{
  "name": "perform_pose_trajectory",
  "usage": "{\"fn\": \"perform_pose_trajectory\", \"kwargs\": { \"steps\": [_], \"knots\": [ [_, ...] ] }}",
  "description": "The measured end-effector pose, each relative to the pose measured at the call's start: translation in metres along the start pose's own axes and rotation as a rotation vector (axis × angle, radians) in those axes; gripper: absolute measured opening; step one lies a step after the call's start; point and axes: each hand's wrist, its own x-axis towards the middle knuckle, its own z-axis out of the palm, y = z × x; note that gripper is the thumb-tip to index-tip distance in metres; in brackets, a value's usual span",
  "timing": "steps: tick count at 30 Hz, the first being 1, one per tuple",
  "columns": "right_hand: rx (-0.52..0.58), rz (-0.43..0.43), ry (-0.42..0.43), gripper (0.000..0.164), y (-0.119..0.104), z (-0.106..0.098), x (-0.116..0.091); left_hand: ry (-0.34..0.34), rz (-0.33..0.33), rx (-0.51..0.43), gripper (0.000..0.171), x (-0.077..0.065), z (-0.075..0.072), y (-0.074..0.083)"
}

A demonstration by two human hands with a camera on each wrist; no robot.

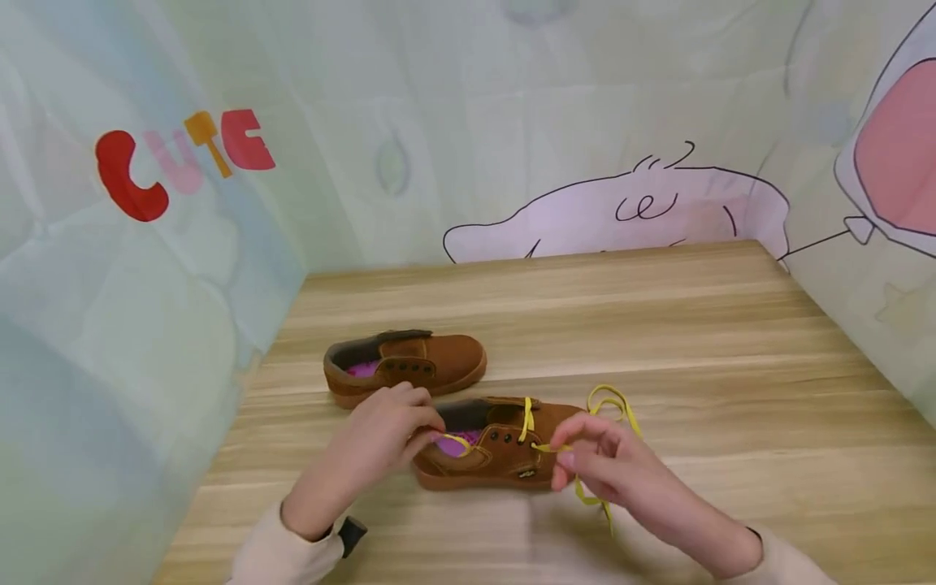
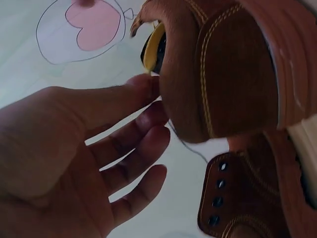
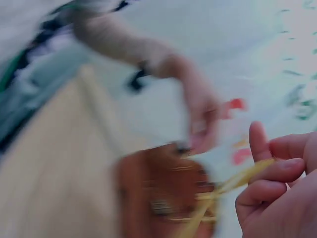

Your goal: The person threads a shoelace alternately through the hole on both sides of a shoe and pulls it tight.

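Observation:
A brown lace-up shoe [image 1: 468,471] lies on its sole, toe to the right, with a yellow shoelace [image 1: 528,418] threaded through its front eyelets. Over the heel opening, my left hand [image 1: 387,426] pinches a stretch of the lace between thumb and fingertips. In the left wrist view, that lace [image 2: 156,47] shows just above the fingertips, by the shoe's heel. My right hand [image 1: 621,463] holds another stretch beside the eyelets at the toe end. Seen from the right wrist, the lace [image 3: 242,178] runs taut from those fingers down to the shoe.
A matching brown shoe [image 1: 453,357] without a lace lies just behind, toe also to the right. Loose loops of lace [image 1: 617,400] spread beyond the toe. The wooden table [image 1: 695,325] is bounded by printed cloth walls [image 1: 366,146] at the back and sides.

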Motion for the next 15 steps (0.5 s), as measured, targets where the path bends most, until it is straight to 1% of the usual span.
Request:
{"fn": "perform_pose_trajectory", "kwargs": {
  "steps": [1,2,4,5,6,8,9,11,13,15],
  "knots": [
    [0.049,-0.044,-0.031,0.020,-0.010,-0.006,-0.002,-0.007,-0.006,-0.002,0.006,0.003,0.003,0.002],
    [0.101,-0.097,-0.061,0.025,-0.019,-0.011,-0.003,-0.008,-0.013,-0.004,0.007,0.007,0.005,0.004],
    [0.212,-0.221,-0.127,0.040,-0.039,-0.023,-0.005,0.020,-0.016,0.005,0.009,0.016,0.011,0.008],
    [0.260,-0.300,-0.167,0.046,-0.047,-0.028,-0.005,0.037,-0.017,0.006,0.011,0.020,0.014,0.010],
    [0.296,-0.364,-0.196,0.051,-0.056,-0.033,-0.005,0.052,-0.013,0.009,0.013,0.026,0.017,0.012],
    [0.312,-0.479,-0.208,0.054,-0.070,-0.039,-0.003,0.074,0.009,0.016,0.018,0.036,0.024,0.016],
    [0.298,-0.524,-0.192,0.053,-0.076,-0.041,-0.003,0.078,0.025,0.025,0.020,0.041,0.028,0.018],
    [0.218,-0.601,-0.099,0.048,-0.087,-0.042,-0.001,0.068,0.054,0.024,0.020,0.048,0.035,0.021],
    [0.109,-0.631,0.058,0.041,-0.099,-0.039,0.000,0.061,0.073,0.016,0.018,0.053,0.041,0.024],
    [-0.018,-0.634,0.225,0.032,-0.110,-0.034,0.004,0.061,0.075,0.006,0.014,0.055,0.045,0.026]
  ]
}}
